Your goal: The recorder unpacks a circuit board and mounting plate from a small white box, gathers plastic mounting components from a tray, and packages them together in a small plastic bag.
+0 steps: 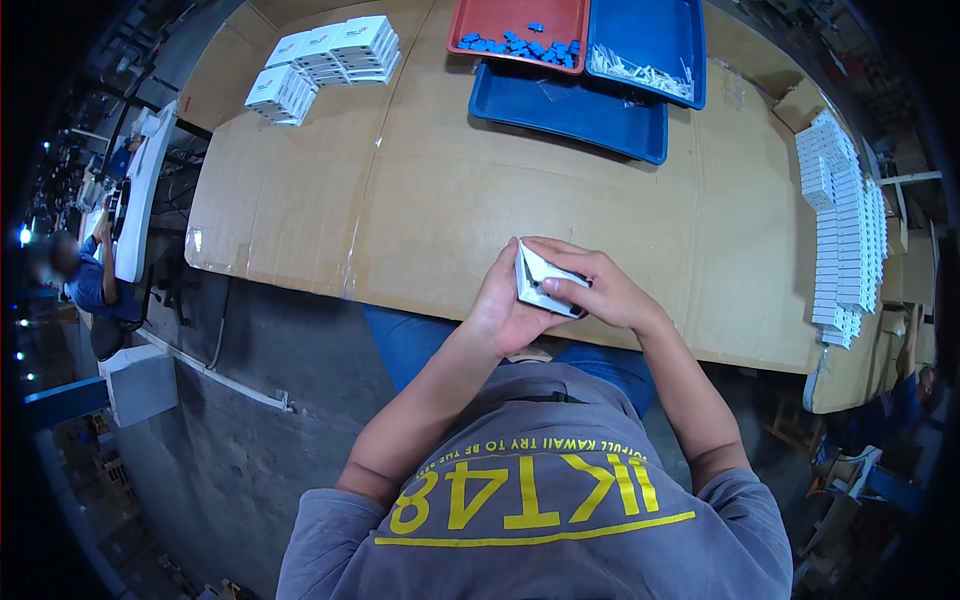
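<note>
Close in front of my body, near the table's front edge, I hold a small white box (pixel 533 265) with dark edges between both hands. My left hand (pixel 497 308) cups it from the left and below, palm turned up. From the other side my right hand (pixel 615 293) curls round it, the thumb pressing on its white face. A dark gap or dark part shows along the box's side. My fingers cover much of it, so its contents cannot be made out.
Across the cardboard-covered table (pixel 420 200) lie a red tray (pixel 462 22) with small blue pieces, a blue tray (pixel 697 50) with thin white pieces and another blue tray (pixel 560 125). White box stacks (pixel 335 50) stand far left, more stacks (pixel 845 240) right. A person (pixel 90 280) sits left.
</note>
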The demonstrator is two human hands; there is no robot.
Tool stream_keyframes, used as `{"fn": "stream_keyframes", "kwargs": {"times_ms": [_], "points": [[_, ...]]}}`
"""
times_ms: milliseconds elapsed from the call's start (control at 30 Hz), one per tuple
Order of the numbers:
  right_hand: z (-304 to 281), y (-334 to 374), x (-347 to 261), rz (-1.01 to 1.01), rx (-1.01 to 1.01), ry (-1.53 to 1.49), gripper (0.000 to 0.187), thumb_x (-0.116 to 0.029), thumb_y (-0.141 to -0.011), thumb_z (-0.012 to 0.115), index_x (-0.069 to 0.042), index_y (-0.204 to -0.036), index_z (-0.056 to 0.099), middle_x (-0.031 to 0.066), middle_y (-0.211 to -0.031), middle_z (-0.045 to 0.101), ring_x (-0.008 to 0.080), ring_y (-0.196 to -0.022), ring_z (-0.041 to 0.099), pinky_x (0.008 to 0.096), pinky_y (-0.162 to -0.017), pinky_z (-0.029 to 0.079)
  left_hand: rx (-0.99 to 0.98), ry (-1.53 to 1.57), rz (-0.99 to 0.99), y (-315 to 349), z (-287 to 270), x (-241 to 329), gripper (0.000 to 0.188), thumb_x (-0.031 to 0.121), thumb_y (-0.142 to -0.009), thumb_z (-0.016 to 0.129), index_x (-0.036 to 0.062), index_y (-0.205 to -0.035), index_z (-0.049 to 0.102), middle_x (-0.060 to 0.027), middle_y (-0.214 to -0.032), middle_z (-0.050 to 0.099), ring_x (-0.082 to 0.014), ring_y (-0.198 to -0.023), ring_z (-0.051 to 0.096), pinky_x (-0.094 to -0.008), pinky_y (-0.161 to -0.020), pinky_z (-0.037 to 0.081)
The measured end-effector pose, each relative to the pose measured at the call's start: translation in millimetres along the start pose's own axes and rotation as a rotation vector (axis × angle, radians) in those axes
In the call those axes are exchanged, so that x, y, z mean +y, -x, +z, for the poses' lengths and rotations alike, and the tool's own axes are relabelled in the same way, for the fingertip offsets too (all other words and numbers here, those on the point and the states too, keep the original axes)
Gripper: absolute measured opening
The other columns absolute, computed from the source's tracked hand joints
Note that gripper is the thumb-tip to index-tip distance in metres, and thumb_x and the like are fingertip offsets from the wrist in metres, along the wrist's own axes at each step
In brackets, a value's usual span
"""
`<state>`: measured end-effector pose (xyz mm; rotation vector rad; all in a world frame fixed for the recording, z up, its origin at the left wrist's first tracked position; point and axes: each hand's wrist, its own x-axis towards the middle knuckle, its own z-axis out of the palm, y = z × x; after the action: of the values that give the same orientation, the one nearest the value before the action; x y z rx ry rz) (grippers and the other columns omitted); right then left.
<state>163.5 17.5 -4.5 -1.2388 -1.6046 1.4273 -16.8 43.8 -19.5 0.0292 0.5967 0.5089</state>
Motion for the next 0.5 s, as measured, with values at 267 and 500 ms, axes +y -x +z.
{"fn": "stream_keyframes", "kwargs": {"times_ms": [267,500], "points": [[10,18,-13,-0.125,-0.033,0.127,0.07,-0.031,-0.095,0.076,-0.016,-0.158,0.052,0.0157,-0.166,0.043,0.0368,-0.15,0.045,0.0415,-0.121,0.038,0.075,-0.106,0.109,21,8,-8,0.064,0.059,-0.112,0.023,0.0132,-0.151,0.046,-0.0142,-0.139,0.06,-0.0322,-0.128,0.061,-0.0533,-0.105,0.052],[27,31,-23,-0.225,-0.022,0.229,0.085,-0.047,-0.085,0.081,-0.013,-0.158,0.052,0.0177,-0.167,0.041,0.0397,-0.153,0.04,0.0465,-0.123,0.034,0.052,-0.199,0.214,39,2,-21,0.066,0.058,-0.113,0.021,0.0105,-0.151,0.044,-0.0155,-0.136,0.061,-0.0299,-0.127,0.064,-0.0477,-0.103,0.056]]}}
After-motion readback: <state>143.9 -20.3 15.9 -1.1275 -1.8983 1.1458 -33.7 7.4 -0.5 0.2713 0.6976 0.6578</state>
